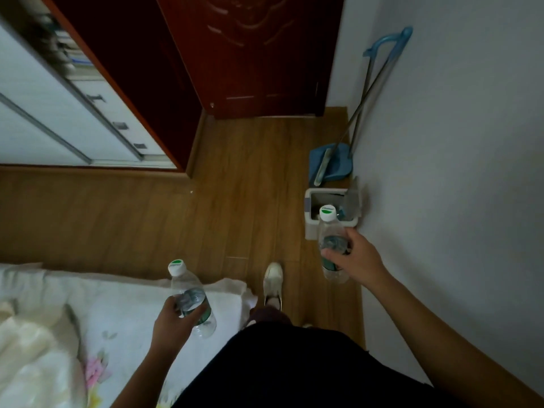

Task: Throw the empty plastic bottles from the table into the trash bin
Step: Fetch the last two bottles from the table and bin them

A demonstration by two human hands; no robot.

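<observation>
Black clothing (294, 366) foremost; left bottle (183, 282) and right bottle (329, 229), judged light, thin-walled, crushable, are being gripped mid-body, fingers of left hand (172, 318) and right hand (354, 257) clamped round them

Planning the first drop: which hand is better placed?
Right: the right hand holds the right bottle just before the open trash bin; the left hand holds the left bottle over the bed.
</observation>
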